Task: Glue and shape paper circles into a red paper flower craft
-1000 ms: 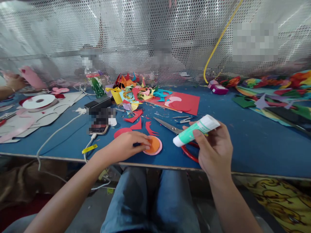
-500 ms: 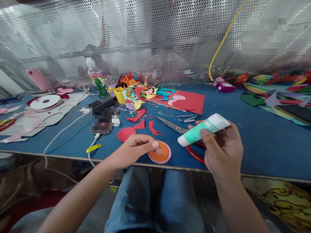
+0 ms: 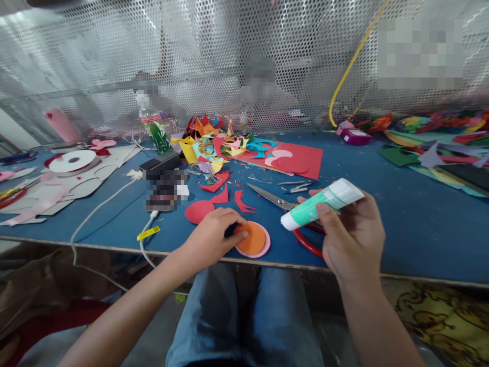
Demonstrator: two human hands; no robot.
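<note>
The blue table (image 3: 401,224) runs out of view at both sides, and perforated mesh blurs whatever lies behind its far edge. Red-handled scissors (image 3: 284,204) lie with their handles mostly hidden under the right hand (image 3: 353,239), which is closed around a green-and-white glue tube (image 3: 321,203). The left hand (image 3: 214,239) rests fingers-down on the near-edge orange paper disc (image 3: 252,238), covering its left rim; a pink circle beneath shows only as a thin border.

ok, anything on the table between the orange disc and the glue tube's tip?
Head view: only bare blue table separates the orange disc under the left hand from the glue tube in the right hand.
</note>
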